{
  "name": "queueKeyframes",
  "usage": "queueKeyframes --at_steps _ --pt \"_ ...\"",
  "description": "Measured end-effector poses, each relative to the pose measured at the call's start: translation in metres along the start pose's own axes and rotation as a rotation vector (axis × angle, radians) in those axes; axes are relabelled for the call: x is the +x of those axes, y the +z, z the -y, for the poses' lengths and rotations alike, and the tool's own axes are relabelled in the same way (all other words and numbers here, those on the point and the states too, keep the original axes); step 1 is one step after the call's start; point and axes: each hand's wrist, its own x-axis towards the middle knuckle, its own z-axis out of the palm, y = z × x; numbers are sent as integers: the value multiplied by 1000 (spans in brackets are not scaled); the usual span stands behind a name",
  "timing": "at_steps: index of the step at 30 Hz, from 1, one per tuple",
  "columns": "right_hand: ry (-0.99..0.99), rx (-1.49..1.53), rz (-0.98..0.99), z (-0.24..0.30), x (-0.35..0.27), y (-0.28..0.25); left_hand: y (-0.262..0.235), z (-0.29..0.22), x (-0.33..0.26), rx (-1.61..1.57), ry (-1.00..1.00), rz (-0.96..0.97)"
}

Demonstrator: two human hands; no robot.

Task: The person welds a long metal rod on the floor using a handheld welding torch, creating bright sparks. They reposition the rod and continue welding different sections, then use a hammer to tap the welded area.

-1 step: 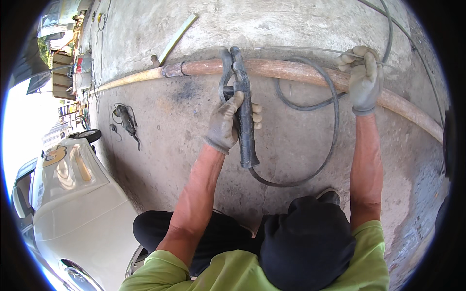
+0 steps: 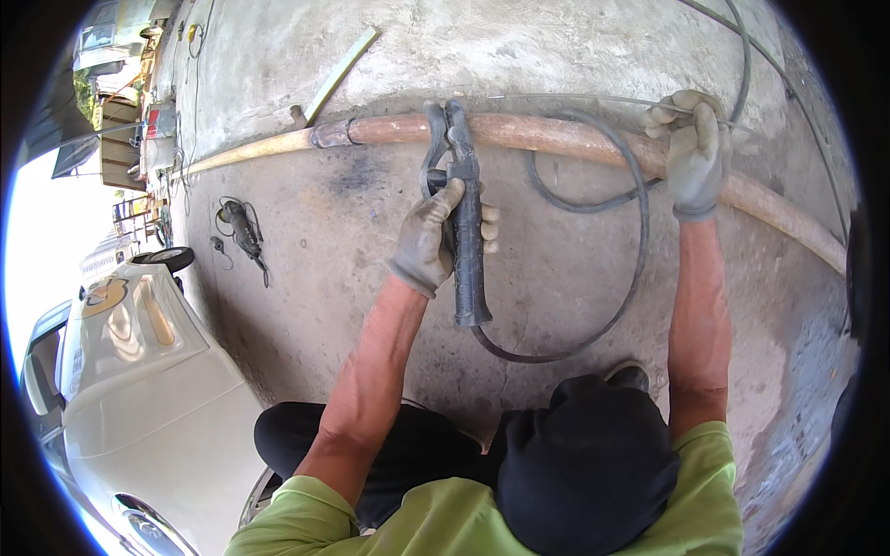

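In my gloved left hand is a black welding electrode holder, its jaws pointing away from me over a long rusty pipe. The fingers wrap its handle, and the thumb lies near the lever. From the handle's near end a dark cable loops round to the right. My gloved right hand pinches a thin welding rod, which points left toward the holder's jaws. A gap shows between the rod's tip and the jaws. The rod crosses above the far side of the pipe.
An angle grinder lies on the concrete floor at the left. Beyond the pipe rests a pale flat strip. A white car stands at the lower left. More cable runs along the far right.
The electrode holder in my left hand has shifted slightly toward me, its jaws a little lower in view. My right hand and the welding rod are almost still.
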Motion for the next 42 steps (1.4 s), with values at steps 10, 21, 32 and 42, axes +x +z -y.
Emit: queueKeyframes --at_steps 10,21,32,42 --pt "-11 62 2 -3 2 -2 -5 8 -20 2 15 124" --pt "-14 80 54 -5 -1 -6 9 13 -19 84 19 155" --pt "-56 3 90 -1 -3 2 23 14 -19 258 100 -2" --pt "30 -193 202 6 -4 6 62 22 -10 497 219 -39"
